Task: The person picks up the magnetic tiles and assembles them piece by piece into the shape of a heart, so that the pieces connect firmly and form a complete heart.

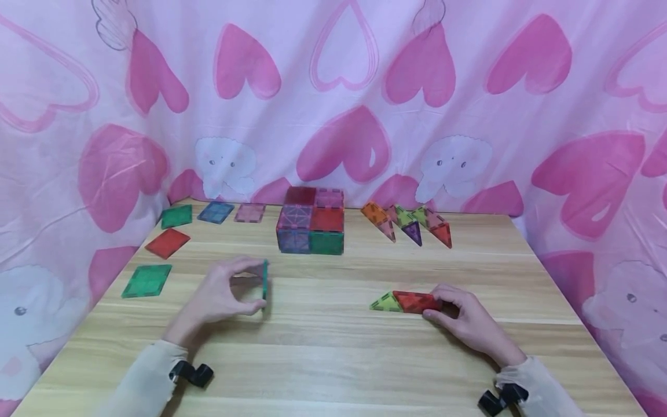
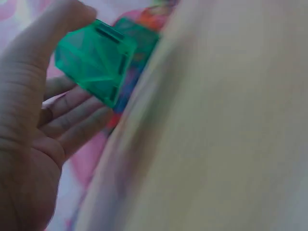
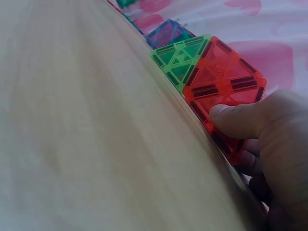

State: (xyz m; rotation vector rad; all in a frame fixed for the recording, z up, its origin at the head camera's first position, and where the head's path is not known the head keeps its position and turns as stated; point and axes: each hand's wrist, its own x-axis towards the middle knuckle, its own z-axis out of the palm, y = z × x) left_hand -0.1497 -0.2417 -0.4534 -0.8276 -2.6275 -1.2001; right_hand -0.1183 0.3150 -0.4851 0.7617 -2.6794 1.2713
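1. Pink cloth (image 1: pixel 245 116) printed with hearts walls you in at the far, left and right sides.
2. Your desk (image 1: pixel 333 353) is pale, straight-grained wood. Its far edge runs just behind the pieces, its side edges spread toward you, and a wide span of wood lies between your hands.
3. The tile box (image 1: pixel 311 223) sits near the far edge around the middle, with room on the wood before it; its panels are red, purple, pink and green.
4. Your left hand (image 1: pixel 224 292) bows into a half-open C, fingers and thumb pinching the upright green tile (image 1: pixel 265 284) by opposite edges. The head view gives you only its thin side; the left wrist view shows its translucent, ribbed face.
5. Your right hand (image 1: pixel 464 318) is nearly closed, pinching one end of the red-and-lime strip (image 1: pixel 409 302). The right wrist view adds your thumb flat on the red face, fingers behind; you cannot tell whether the lower edge touches wood.
6. Three triangle strips (image 1: pixel 406 220), mixed colours, lie right of the box.
7. Loose square tiles (image 1: pixel 147 281), glossy green, red, blue and pink, line the left and far-left edges.
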